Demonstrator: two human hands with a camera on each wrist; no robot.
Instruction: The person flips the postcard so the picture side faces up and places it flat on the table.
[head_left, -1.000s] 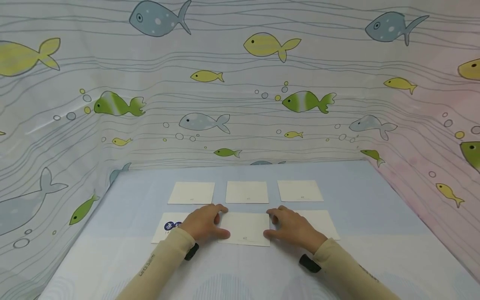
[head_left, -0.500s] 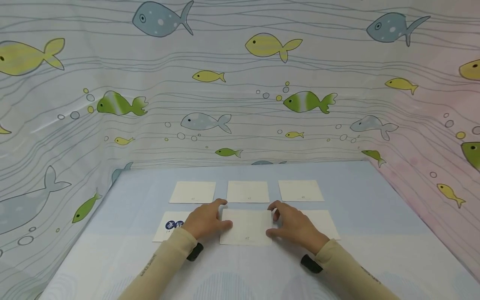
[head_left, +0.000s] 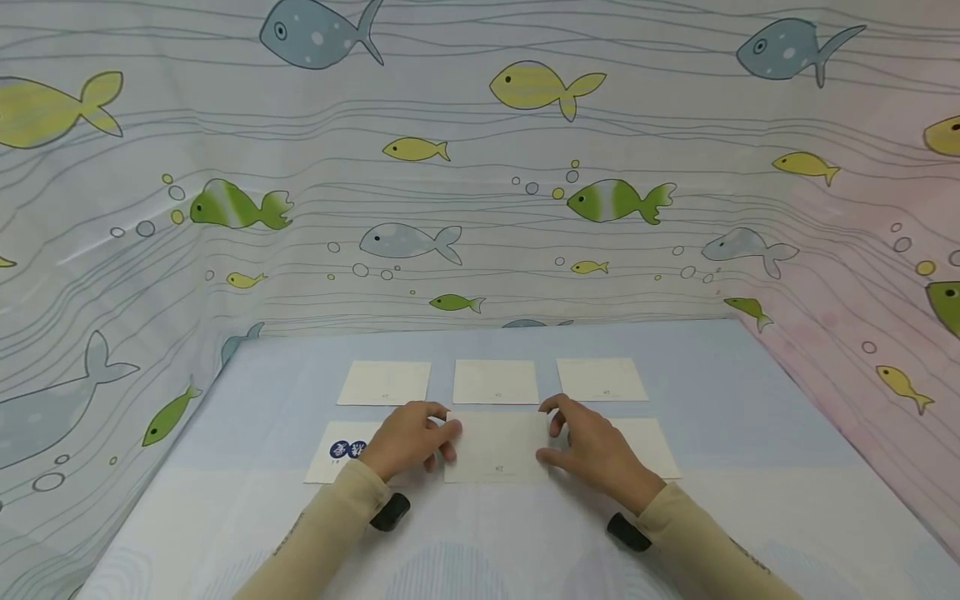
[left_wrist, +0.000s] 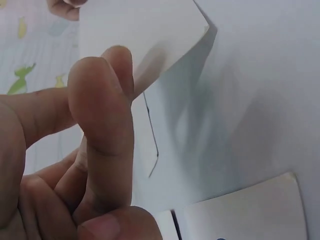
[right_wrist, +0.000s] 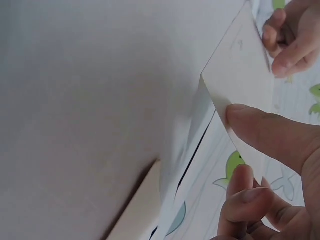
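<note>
Both hands hold one white card [head_left: 497,450], blank but for a small mark near its lower edge. It is lifted off the table, its shadow showing under it in the left wrist view. My left hand [head_left: 408,437] pinches the upper left corner between thumb [left_wrist: 102,100] and forefinger. On the other side my right hand [head_left: 600,450] grips the right edge, thumb [right_wrist: 265,127] on the face and fingers behind. A card with blue round printed characters [head_left: 347,450] lies by the left hand, partly covered by it. Another white card [head_left: 652,446] lies partly behind the right hand.
Beyond the hands, three white cards lie in a row: left [head_left: 385,382], middle [head_left: 495,381] and right [head_left: 602,379]. They rest on a pale blue and white table cover [head_left: 480,542]. A curtain with printed fish [head_left: 480,192] stands around the back and sides.
The held card has risen and shifted slightly away and to the right. The left thumb has moved up along its left edge to the upper corner. The other cards stay put.
</note>
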